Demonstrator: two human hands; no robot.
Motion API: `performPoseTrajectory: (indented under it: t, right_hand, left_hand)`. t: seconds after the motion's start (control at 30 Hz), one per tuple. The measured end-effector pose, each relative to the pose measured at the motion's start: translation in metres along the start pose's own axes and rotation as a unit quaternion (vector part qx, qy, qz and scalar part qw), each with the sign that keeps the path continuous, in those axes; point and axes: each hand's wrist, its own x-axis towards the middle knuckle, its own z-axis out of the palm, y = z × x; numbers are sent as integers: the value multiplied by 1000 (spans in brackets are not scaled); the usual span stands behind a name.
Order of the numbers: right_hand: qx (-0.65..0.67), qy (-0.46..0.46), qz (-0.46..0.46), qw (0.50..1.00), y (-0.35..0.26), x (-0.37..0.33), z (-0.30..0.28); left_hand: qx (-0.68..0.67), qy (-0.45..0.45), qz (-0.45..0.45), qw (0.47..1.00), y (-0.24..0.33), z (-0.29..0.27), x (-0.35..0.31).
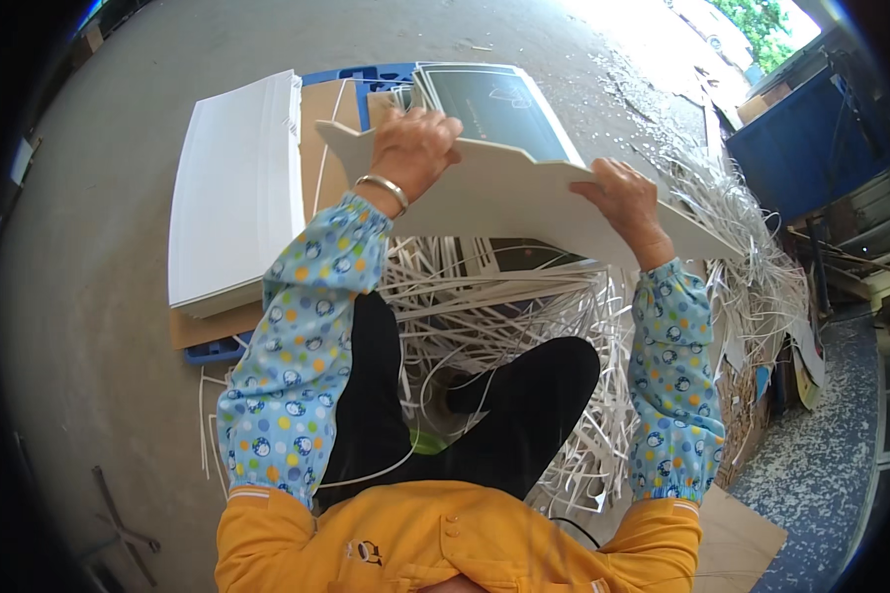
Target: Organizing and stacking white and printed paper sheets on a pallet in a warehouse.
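Note:
A large sheet of white cardboard (pixel 509 198) with a notched far edge is held up in front of me, tilted. My left hand (pixel 413 150) is closed over its far edge, left of the middle. Further right, my right hand (pixel 623 203) pinches the same edge. Beyond the sheet lies a stack of dark green printed boards (pixel 499 104) with white borders, partly hidden by the sheet. To the left stands a tall, neat stack of white cardboard sheets (pixel 232 193).
Brown cardboard (pixel 328 124) and a blue pallet (pixel 371 74) lie under the stacks. White paper strips (pixel 485 306) heap around my legs, with more strips (pixel 752 247) piled at the right. A blue bin (pixel 801 138) stands far right. Metal rods (pixel 119 529) lie on the floor at lower left.

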Motion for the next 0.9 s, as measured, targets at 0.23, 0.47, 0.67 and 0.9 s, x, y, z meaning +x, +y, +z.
performPoseTrajectory:
  t: [0.23,0.47,0.67,0.9]
  right_hand:
    - [-34,-9,72,997,1,-6,5]
    - [118,22,213,970,-19,22,-37]
    - [393,124,108,905,-27,74,-83]
    - [562,208,173,782,-95,127,-119]
  left_hand:
    - [-34,256,43,965,11,-13,-15]
    - [-344,180,-266,882,-10,58,-128]
    - [-641,-35,-381,666,-12,136,-167]
    - [-791,9,-388,473,12,90,-165]
